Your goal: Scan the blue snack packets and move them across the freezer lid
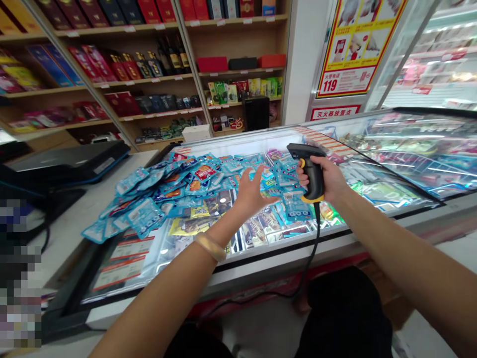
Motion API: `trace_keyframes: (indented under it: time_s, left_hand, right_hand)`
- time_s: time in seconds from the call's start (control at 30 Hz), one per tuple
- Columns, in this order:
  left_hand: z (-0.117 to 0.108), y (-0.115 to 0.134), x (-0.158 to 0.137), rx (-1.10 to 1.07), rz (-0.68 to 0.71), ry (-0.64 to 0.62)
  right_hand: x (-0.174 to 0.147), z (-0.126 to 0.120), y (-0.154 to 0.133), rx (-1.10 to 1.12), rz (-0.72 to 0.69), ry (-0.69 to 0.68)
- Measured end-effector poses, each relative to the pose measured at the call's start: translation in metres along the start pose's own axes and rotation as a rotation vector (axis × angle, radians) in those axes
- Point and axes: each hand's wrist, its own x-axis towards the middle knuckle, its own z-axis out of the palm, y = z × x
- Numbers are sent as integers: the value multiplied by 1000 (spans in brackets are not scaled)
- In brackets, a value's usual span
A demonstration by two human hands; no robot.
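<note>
A black and yellow barcode scanner (314,175) is gripped in my right hand (333,181), its head pointing left and its cable hanging down over the freezer's front edge. My left hand (250,193), with a gold bangle (210,246) at the wrist, hovers over the freezer with thumb and fingers apart, holding nothing. Below and beyond it, blue snack packets (203,174) lie heaped on the glass top of the chest freezer (257,261). Further blue packets (296,205) lie under the scanner, to the right of my left hand. Wrapped ice creams (255,231) show through the glass.
On the left, a counter (70,219) carries a dark flat device (78,161). Shelves (149,79) with boxes and bottles stand behind the freezer. The scanner's cable (309,263) loops past the front edge. A red and yellow poster (357,49) hangs at the back right.
</note>
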Motion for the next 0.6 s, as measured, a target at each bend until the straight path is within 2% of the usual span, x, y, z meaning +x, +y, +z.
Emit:
trace_keyframes:
  time_s: [0.1,0.23,0.37,0.47,0.6]
  left_hand:
    - [-21,-25,-12,36,43,101]
    - [-66,-60,-27,134,39,344]
    - [-116,-95,-59,282,-90,528]
    - [-143,-116,-93,398,-255,545]
    - [-158,-127,-126,521,-504,405]
  right_hand:
    - [1,18,10,-10,13,-33]
    - [3,50,28,-38,53,-151]
    - [8,84,56,-62,144,-265]
    - [11,100,79,-71,231,-340]
    - [11,101,102,-75,335,-427]
